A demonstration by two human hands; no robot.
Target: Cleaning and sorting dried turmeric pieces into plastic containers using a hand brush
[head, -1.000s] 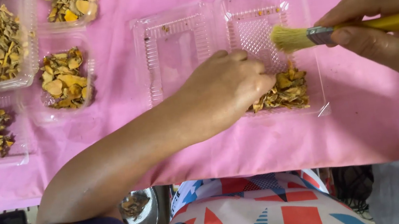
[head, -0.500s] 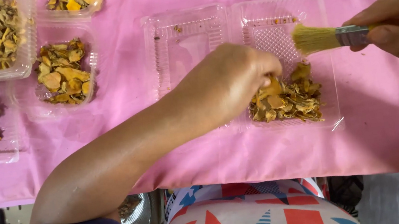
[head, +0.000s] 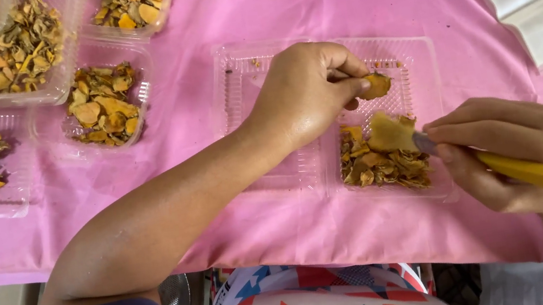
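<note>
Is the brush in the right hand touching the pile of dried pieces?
Yes, the right hand holds the yellow-handled brush with its bristles down on the dried pieces.

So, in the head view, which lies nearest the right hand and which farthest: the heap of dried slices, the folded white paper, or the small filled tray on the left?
From the right hand:
1. Heap of dried slices, just left of it.
2. Folded white paper, above at the top right.
3. Small filled tray, far left.
</note>
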